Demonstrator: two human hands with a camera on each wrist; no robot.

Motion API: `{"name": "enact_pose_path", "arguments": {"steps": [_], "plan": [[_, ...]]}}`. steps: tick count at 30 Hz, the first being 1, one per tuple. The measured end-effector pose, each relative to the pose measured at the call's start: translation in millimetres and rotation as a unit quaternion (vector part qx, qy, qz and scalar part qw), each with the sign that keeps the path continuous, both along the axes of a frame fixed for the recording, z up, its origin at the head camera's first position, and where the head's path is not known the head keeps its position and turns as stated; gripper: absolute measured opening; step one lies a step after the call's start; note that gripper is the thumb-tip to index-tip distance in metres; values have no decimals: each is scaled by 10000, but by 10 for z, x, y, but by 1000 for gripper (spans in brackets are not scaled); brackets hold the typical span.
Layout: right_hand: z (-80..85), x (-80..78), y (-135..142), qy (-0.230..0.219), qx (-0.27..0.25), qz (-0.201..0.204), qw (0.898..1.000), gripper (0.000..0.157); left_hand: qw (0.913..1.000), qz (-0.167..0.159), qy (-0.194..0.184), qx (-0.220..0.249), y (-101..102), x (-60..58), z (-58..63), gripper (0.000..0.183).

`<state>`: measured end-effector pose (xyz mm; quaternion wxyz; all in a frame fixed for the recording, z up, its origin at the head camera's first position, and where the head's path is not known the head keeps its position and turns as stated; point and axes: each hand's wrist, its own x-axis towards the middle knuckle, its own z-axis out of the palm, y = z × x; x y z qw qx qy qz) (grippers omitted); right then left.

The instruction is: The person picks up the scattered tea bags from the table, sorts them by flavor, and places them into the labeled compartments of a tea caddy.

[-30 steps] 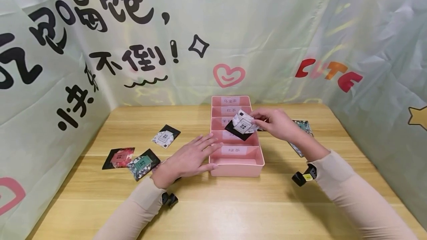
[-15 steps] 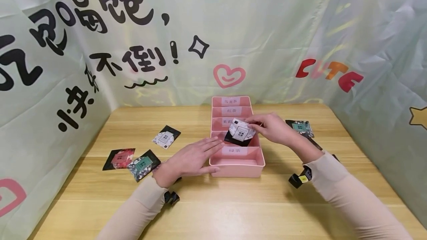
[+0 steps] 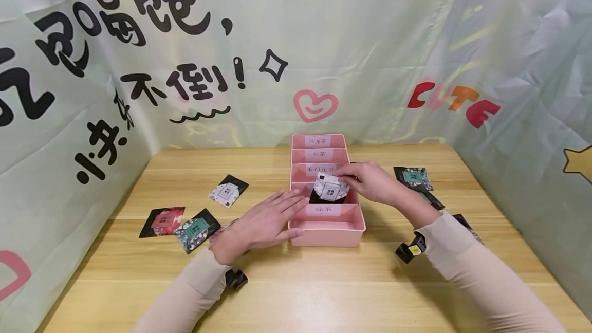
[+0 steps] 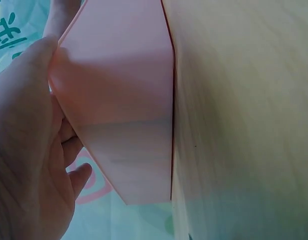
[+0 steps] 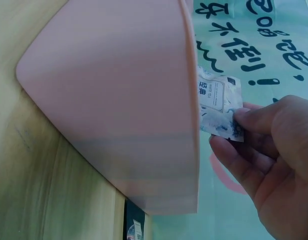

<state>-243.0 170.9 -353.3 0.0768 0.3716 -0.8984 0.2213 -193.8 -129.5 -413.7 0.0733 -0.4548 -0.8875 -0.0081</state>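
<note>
A pink box with several labelled compartments stands on the table, its long side running away from me. My right hand pinches a white-and-black tea sachet by its upper right corner. The sachet's lower part is down inside the second compartment from the front; in the right wrist view its white top sticks up above the box wall. My left hand rests on the box's left rim with fingers extended, and the left wrist view shows that hand along the box's upper edge.
Left of the box lie a white-and-black sachet, a red one and a green one, with another partly under my left hand. More sachets lie on the right, partly behind my right arm. Printed cloth encloses the table's back and sides.
My right hand has lowered the white-and-black sachet from above the box into the second compartment from the front. The left hand has stayed nearly still on the rim.
</note>
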Motion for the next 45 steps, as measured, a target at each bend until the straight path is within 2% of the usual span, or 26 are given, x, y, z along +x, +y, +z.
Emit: {"name": "enact_pose_path", "arguments": {"steps": [5, 13, 29, 45], "plan": [[-20, 7, -25, -14, 178, 124, 9998, 29, 10000, 43, -20, 3, 1, 11, 10, 75], [-41, 23, -87, -64, 403, 278, 9988, 24, 9998, 98, -165, 20, -1, 21, 6, 76], [-134, 15, -144, -9, 726, 234, 9971, 16, 9999, 0, -124, 102, 5, 14, -7, 75], [-100, 20, -157, 435, 719, 261, 9961, 20, 9999, -51, -22, 121, -8, 15, 0, 74]]}}
